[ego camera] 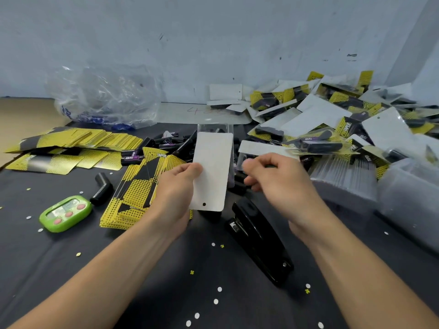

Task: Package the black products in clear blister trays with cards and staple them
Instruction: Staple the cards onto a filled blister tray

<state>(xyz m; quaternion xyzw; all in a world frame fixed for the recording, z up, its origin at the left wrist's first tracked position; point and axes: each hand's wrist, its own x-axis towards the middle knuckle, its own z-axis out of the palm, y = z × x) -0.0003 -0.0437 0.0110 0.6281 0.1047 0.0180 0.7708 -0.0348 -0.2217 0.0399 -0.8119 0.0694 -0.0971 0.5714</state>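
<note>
On the yellow-and-black cards (140, 186) fanned at left, "PROTAPER" reads clearly; black products (171, 144) behind show "TAPER". The left grip (175, 193) pinches a white card (211, 167) with a punched hole, against a clear tray (213, 128), above the black-clothed counter (166, 281). The right grip (280, 184), curled and blurred, cannot be judged. A scuffed grey wall (213, 43) stands behind.

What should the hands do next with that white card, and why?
Probably the right hand should reach down for the black stapler: the left hand pinches the white rectangular card against the clear plastic blister tray, and the right hand seems empty.
</note>
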